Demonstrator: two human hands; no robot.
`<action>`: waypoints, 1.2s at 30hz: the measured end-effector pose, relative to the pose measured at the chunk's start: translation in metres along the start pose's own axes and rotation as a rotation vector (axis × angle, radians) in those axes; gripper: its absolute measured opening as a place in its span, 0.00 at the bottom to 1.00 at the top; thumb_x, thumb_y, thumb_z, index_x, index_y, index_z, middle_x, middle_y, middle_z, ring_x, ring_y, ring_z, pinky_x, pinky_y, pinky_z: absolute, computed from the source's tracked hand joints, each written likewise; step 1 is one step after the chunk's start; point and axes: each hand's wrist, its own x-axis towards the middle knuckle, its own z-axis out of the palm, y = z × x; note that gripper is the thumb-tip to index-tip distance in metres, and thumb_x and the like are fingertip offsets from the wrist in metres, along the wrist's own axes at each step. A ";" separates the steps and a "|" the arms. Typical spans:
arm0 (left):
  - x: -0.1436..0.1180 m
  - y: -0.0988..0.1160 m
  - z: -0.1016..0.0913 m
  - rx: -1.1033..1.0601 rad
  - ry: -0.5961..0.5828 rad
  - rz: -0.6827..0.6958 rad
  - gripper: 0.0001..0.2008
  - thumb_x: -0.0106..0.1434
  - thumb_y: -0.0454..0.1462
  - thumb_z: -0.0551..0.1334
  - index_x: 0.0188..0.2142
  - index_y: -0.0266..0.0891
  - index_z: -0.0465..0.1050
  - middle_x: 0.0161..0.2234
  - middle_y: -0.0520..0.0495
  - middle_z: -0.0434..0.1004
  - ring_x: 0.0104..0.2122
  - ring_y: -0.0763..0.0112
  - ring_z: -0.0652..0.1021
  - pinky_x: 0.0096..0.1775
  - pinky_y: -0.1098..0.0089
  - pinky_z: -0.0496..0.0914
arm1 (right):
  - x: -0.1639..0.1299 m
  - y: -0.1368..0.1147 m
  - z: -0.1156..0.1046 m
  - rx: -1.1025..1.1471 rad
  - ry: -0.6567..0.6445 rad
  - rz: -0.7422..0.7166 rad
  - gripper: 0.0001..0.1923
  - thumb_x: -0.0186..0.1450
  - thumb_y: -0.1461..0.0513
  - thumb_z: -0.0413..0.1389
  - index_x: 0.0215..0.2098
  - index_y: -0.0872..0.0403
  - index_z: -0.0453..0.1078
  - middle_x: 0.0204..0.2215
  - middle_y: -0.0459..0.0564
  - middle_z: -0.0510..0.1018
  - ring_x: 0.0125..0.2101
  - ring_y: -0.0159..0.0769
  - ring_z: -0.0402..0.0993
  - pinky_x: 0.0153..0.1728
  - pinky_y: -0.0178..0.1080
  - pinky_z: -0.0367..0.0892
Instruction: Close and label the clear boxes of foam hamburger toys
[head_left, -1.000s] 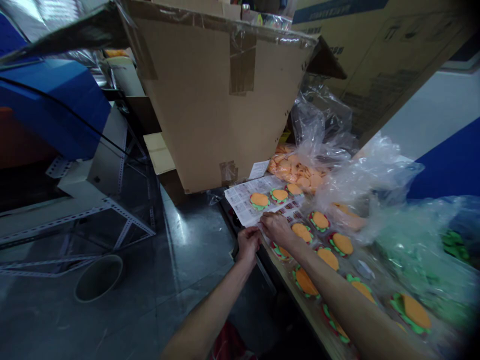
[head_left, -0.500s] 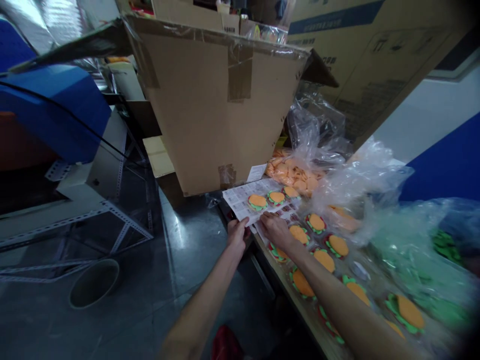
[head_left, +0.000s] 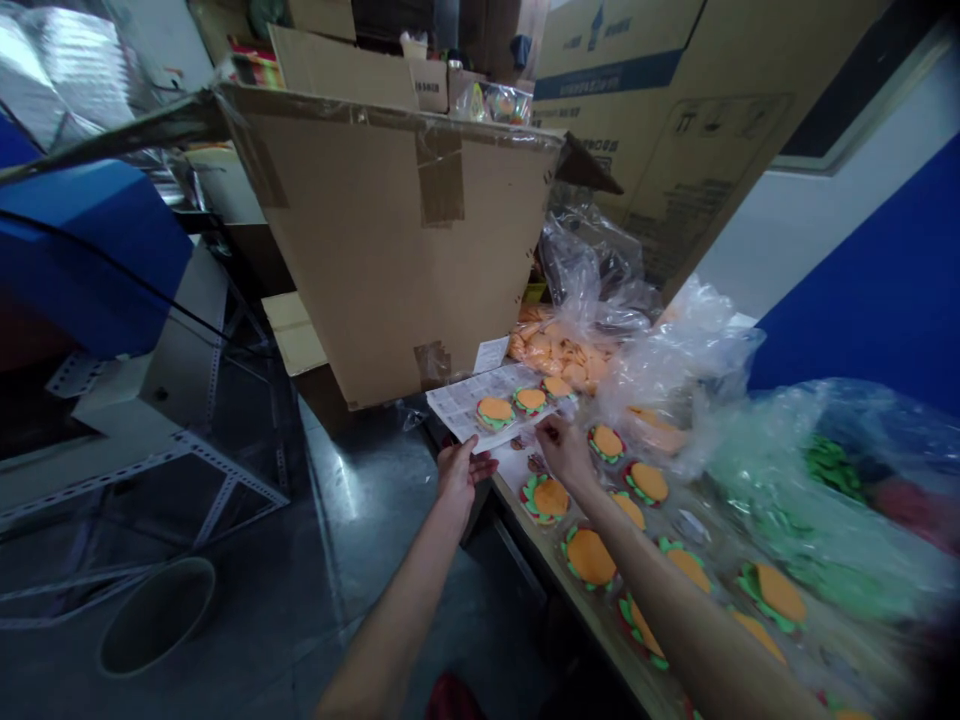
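Note:
A white printed sheet (head_left: 465,405) carries three small burger-shaped pieces (head_left: 495,411), orange on green. My left hand (head_left: 459,470) holds the sheet's near edge from below, off the table's end. My right hand (head_left: 564,447) grips the sheet's right edge, over the wooden table (head_left: 592,615). More burger pieces (head_left: 589,556) lie in rows on clear sheets along the table beside my right forearm.
A big taped cardboard box (head_left: 390,240) stands just behind the sheet. Clear plastic bags (head_left: 675,350) hold loose orange pieces (head_left: 562,352) and green pieces (head_left: 825,465). A blue machine (head_left: 82,260) and a round bin (head_left: 154,615) are at the left on the dark floor.
Both hands have lifted the sheet with the three burger pieces up off the table's end. The camera has tilted, shifting the scene left and down.

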 end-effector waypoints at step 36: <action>-0.340 -0.210 0.023 0.757 -1.126 -0.547 0.07 0.45 0.37 0.65 0.21 0.33 0.75 0.18 0.47 0.72 0.18 0.78 0.66 0.23 0.76 0.57 | -0.493 0.069 -0.192 0.708 0.992 0.798 0.09 0.54 0.57 0.58 0.26 0.55 0.71 0.23 0.46 0.71 0.24 0.31 0.64 0.25 0.32 0.59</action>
